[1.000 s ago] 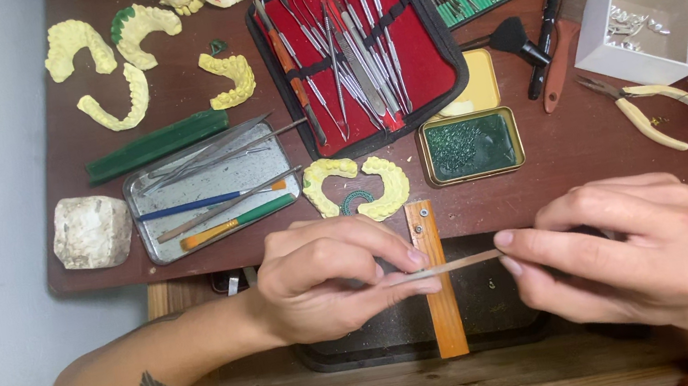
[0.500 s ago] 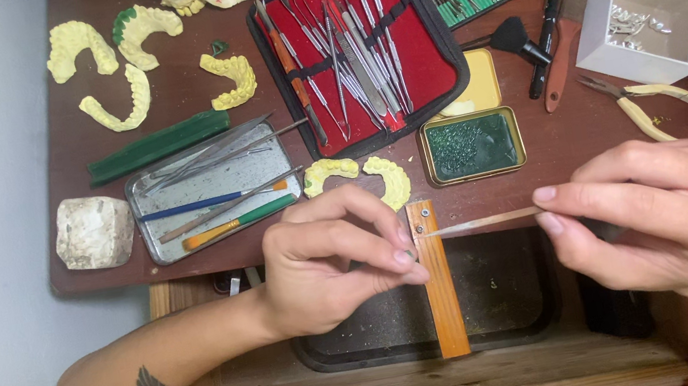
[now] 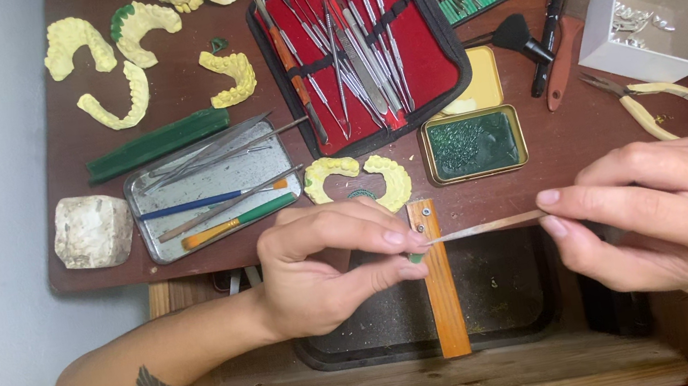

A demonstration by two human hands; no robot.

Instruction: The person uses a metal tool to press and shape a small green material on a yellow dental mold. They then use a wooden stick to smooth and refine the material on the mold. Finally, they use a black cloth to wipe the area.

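My left hand (image 3: pixel 333 265) pinches a small green piece (image 3: pixel 416 256) between thumb and forefinger, held against the top of an upright wooden peg (image 3: pixel 443 297). My right hand (image 3: pixel 664 214) grips the far end of a thin metal strip (image 3: pixel 485 227) whose tip reaches the green piece. Both hands hover over a dark tray (image 3: pixel 509 286) set below the table's front edge. Just beyond my left hand lie two yellow dental casts (image 3: pixel 360 176) on the brown table (image 3: pixel 187 89).
A red-lined case of metal instruments (image 3: pixel 356 42) lies open at centre. A metal tray with tools (image 3: pixel 209 192), a white plaster block (image 3: pixel 92 230), more yellow casts (image 3: pixel 122 62), a tin of green granules (image 3: pixel 474 144), a white box (image 3: pixel 645 17), brushes (image 3: pixel 557 46) and pliers (image 3: pixel 645 101) surround it.
My right hand has drawn away to the right along the metal strip. My left hand has shifted up and right, its fingertips now at the top of the wooden peg.
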